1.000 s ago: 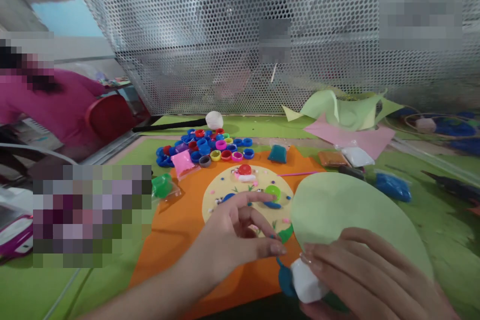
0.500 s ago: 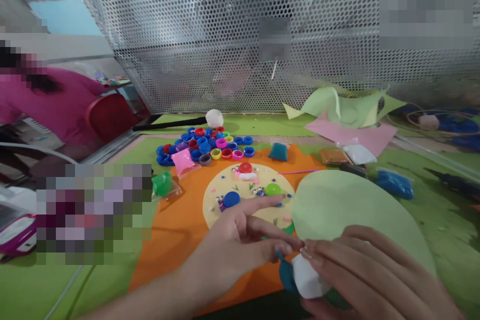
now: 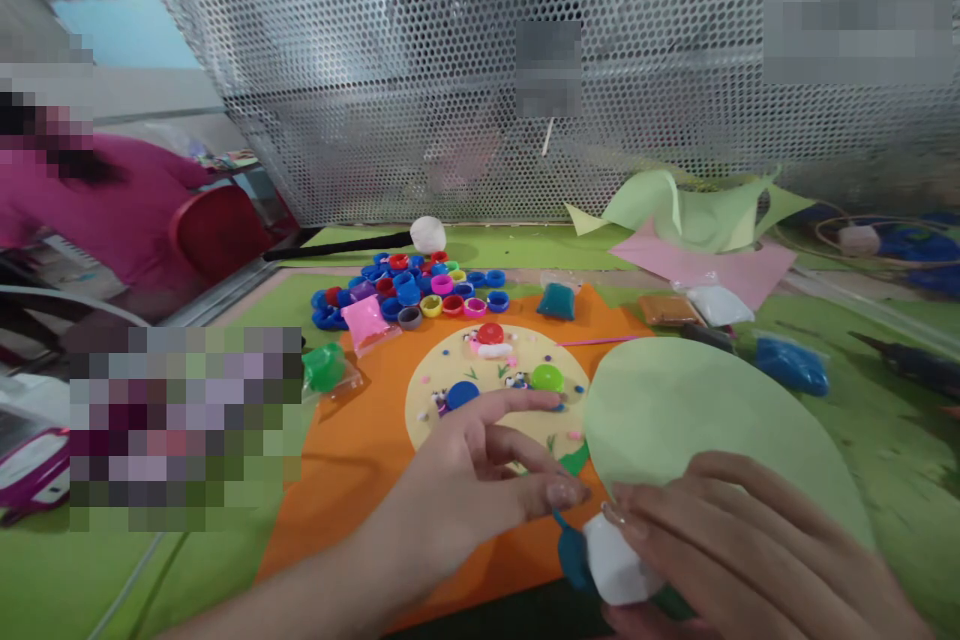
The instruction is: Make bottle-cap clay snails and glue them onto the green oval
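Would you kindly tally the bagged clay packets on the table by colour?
Pink bagged clay packet: 1
Green packet: 1
Teal packet: 1
Orange-brown packet: 1
White packet: 1
Blue packet: 1
Dark item by the light green paper oval: unclear, uncounted.
Total: 6

No readable text, label, brand, number or sign can be made out anywhere in view.

Bare forearm (image 3: 300, 590), long glossy fingernails (image 3: 559, 493)

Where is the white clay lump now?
Head view, bottom right of centre: the white lump is in the right hand, beside a teal piece, below the green oval.
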Demonstrator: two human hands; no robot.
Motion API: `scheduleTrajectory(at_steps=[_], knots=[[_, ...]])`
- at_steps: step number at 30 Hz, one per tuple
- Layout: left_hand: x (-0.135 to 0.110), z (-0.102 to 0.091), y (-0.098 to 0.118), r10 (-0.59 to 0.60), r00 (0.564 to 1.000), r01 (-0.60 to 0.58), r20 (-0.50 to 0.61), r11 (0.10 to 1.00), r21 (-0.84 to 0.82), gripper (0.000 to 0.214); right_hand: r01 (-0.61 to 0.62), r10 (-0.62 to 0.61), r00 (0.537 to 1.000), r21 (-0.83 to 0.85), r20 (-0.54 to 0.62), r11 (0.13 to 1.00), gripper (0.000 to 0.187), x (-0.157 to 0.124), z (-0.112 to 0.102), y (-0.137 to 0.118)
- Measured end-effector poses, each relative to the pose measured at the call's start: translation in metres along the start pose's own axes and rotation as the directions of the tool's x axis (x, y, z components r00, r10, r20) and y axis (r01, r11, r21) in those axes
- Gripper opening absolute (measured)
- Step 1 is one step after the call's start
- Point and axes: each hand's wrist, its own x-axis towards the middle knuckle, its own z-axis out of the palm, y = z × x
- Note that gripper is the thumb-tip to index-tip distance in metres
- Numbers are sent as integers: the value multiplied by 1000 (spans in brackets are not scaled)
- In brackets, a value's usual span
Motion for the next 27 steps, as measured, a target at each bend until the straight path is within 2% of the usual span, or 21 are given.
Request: scheduleTrajectory(at_steps=[4,7,12,21,27], knots=[[0,-2,-3,-28,999,29,17,998,-55,50,-39,36,996,39,79,998,8,-1,-1,-1],[0,1,-3,-50,998,52,36,998,-48,46,-41,39,997,29,62,999,8,-1,0,-1],[0,4,-1,-21,998,22,58,999,-23,52,11,-11,1000,-9,3,1000,9,-3,2,3],[-3,5,0,-38,996,37,76,999,4,59,-40,40,999,17,23,999,8,-6,1,1],[-5,5,0,-52,995,53,88,998,-18,62,-32,32,999,13,9,999,9,-2,1,2]])
